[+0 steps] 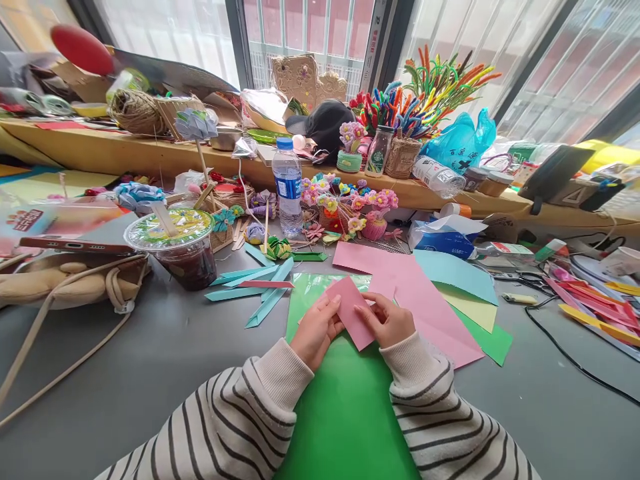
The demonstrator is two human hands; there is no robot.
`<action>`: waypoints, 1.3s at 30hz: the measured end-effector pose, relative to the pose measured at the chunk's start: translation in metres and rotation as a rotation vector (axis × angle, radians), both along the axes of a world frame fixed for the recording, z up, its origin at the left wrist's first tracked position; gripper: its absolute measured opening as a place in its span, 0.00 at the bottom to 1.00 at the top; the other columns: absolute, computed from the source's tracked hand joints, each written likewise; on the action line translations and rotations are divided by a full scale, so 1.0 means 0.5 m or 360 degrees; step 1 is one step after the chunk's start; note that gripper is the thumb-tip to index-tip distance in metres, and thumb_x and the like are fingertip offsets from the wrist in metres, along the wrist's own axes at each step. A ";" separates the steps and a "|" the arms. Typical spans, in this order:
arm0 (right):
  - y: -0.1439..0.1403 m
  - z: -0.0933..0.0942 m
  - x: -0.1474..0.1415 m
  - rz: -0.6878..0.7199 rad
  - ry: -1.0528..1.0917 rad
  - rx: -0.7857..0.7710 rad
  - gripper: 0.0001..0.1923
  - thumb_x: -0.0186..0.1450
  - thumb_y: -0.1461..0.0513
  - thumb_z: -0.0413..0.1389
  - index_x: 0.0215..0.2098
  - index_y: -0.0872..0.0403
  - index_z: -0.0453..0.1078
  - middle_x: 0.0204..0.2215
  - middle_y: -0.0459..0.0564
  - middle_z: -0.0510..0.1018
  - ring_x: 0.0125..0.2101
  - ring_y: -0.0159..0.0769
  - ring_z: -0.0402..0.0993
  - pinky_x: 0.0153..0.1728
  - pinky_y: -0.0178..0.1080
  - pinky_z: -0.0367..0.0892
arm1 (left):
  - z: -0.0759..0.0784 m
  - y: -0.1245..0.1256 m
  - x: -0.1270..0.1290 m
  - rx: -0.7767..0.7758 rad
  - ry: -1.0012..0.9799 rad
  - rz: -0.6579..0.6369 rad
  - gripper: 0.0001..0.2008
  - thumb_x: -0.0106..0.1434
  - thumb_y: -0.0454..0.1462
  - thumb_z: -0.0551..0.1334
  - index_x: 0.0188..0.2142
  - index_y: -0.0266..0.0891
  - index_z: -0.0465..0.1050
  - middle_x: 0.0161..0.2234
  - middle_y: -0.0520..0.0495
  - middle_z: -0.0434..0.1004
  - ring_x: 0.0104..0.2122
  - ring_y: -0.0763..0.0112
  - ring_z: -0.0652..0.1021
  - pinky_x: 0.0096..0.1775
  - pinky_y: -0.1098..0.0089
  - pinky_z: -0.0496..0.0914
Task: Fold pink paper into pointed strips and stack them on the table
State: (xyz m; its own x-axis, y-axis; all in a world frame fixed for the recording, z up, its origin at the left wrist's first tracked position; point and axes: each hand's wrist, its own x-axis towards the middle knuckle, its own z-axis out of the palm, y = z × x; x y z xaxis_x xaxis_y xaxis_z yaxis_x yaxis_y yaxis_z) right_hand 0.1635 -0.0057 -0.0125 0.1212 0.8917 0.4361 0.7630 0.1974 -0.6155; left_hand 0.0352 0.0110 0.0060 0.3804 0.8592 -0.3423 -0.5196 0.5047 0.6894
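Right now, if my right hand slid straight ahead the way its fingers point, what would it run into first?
The right hand points up-left across the small pink paper it holds, so it would probably meet the left hand fingers gripping the other edge first.

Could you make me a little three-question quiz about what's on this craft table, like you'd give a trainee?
1. True or false: both hands grip the small pink paper.
2. What lies directly under the pink paper? A) a green sheet B) a newspaper C) a towel
3. Fill in: the water bottle has a ____ cap.

Key:
1. True. The left hand and right hand each pinch one side of it.
2. A. The green sheet lies on the grey table, with a large pink sheet to its right.
3. Blue.
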 end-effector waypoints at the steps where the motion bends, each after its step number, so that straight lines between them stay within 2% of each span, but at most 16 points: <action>1: -0.001 0.001 -0.001 0.0007 -0.0009 0.0013 0.14 0.55 0.56 0.50 0.33 0.57 0.70 0.14 0.44 0.72 0.13 0.28 0.65 0.16 0.30 0.59 | 0.000 0.001 0.000 -0.0013 -0.0004 0.0005 0.09 0.57 0.31 0.52 0.37 0.32 0.66 0.36 0.42 0.72 0.34 0.72 0.73 0.40 0.70 0.67; 10: -0.006 0.010 -0.005 0.0056 -0.0200 0.0196 0.13 0.57 0.60 0.48 0.35 0.57 0.70 0.19 0.47 0.76 0.17 0.31 0.70 0.20 0.31 0.65 | 0.003 0.000 -0.002 -0.0087 -0.0003 0.0033 0.08 0.57 0.30 0.51 0.35 0.31 0.65 0.31 0.43 0.73 0.30 0.74 0.74 0.36 0.73 0.68; 16: -0.001 0.004 -0.002 0.0119 -0.0194 0.0412 0.11 0.57 0.64 0.49 0.35 0.58 0.70 0.27 0.51 0.77 0.25 0.33 0.72 0.26 0.32 0.67 | 0.003 0.002 -0.005 -0.0084 0.0035 0.0028 0.08 0.57 0.30 0.51 0.35 0.32 0.66 0.31 0.43 0.73 0.30 0.73 0.74 0.36 0.71 0.68; 26: 0.000 -0.002 0.015 0.0428 -0.0354 0.0613 0.14 0.60 0.67 0.46 0.44 0.58 0.65 0.34 0.54 0.74 0.35 0.34 0.70 0.35 0.33 0.68 | -0.005 -0.001 -0.008 0.0005 0.0078 -0.0134 0.09 0.57 0.34 0.53 0.36 0.33 0.67 0.35 0.42 0.73 0.35 0.71 0.73 0.40 0.69 0.66; 30: 0.001 -0.001 0.022 0.0563 -0.0576 0.0652 0.18 0.60 0.68 0.45 0.49 0.58 0.61 0.39 0.57 0.72 0.40 0.36 0.68 0.39 0.35 0.66 | -0.001 -0.002 -0.006 0.0030 0.0086 -0.0142 0.10 0.58 0.35 0.52 0.36 0.34 0.68 0.37 0.42 0.72 0.36 0.71 0.73 0.41 0.69 0.66; 33: -0.001 0.001 0.025 0.0543 -0.0735 0.0683 0.19 0.60 0.69 0.46 0.50 0.58 0.59 0.40 0.57 0.72 0.39 0.38 0.68 0.38 0.36 0.67 | -0.002 -0.001 -0.005 0.0054 0.0082 -0.0130 0.11 0.58 0.37 0.52 0.37 0.34 0.67 0.38 0.41 0.72 0.36 0.70 0.73 0.41 0.68 0.66; 39: -0.006 0.012 0.017 0.0529 -0.0864 0.0659 0.17 0.59 0.68 0.47 0.47 0.57 0.63 0.43 0.55 0.71 0.38 0.38 0.68 0.35 0.37 0.68 | -0.004 -0.002 -0.007 0.0136 0.0045 -0.0135 0.15 0.55 0.43 0.54 0.37 0.34 0.68 0.37 0.41 0.73 0.35 0.70 0.73 0.40 0.69 0.67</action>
State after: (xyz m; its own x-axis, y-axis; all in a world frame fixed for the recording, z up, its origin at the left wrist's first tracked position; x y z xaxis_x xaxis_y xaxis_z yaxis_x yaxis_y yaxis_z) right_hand 0.1720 -0.0090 -0.0066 -0.4526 0.5942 0.6649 0.7977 0.6030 0.0040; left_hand 0.0315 0.0098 0.0042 0.4442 0.8508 -0.2806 -0.4573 0.4847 0.7456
